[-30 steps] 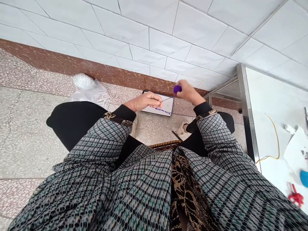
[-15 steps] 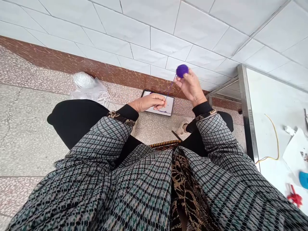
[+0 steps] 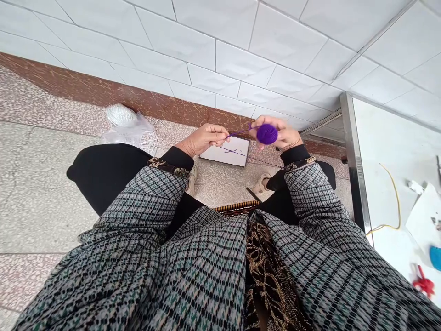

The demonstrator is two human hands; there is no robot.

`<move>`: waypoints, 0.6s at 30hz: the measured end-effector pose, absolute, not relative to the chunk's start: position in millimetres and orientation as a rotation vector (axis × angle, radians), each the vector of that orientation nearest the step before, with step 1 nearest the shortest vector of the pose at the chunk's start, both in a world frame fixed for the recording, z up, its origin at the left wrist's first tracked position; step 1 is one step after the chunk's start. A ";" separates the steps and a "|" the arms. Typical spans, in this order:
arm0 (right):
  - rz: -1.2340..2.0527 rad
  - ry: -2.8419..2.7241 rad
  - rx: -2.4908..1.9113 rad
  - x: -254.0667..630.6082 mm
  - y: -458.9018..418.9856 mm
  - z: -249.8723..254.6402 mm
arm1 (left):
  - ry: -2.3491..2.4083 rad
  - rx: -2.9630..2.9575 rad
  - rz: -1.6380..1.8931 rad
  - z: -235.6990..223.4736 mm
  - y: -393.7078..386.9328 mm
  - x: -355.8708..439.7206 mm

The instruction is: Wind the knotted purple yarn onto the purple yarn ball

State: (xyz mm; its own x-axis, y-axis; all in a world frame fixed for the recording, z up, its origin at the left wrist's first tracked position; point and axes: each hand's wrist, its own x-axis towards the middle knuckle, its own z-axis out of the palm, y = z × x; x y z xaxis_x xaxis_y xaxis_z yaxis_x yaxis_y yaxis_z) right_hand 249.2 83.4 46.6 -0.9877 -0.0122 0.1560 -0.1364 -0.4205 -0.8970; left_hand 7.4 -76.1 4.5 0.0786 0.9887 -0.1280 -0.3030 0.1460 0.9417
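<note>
Now, at upper centre, the left hand [image 3: 203,140] has closed in to pinch a purple strand [image 3: 239,131] from the yarn ball [image 3: 267,134] clenched in the right hand [image 3: 285,137].

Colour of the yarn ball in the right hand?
Deep purple, clearest in the head view: the yarn ball sits in the right hand.

White rectangular wall tiles [image 3: 227,59] are laid in staggered rows, a brown marbled skirting band [image 3: 103,94] is fitted below them, a speckled terrazzo floor [image 3: 44,202] is spread beneath, a white desk [image 3: 354,156] edged in steel is placed at right, even soft light is cast throughout
</note>
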 end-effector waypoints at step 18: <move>2.189 -1.560 -0.316 246.3 88.7 60.5 | 1.923 1.494 -0.276 -24.2 -58.9 -1.0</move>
State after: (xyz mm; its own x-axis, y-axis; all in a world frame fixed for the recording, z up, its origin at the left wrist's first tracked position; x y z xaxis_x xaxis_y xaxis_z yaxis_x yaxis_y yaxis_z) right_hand 246.3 88.7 60.5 -0.8810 0.4689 0.0630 -0.2126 -0.2734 -0.9381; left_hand -1.0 -58.9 -24.2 -0.1124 0.7753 -0.6215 0.9187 0.3194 0.2323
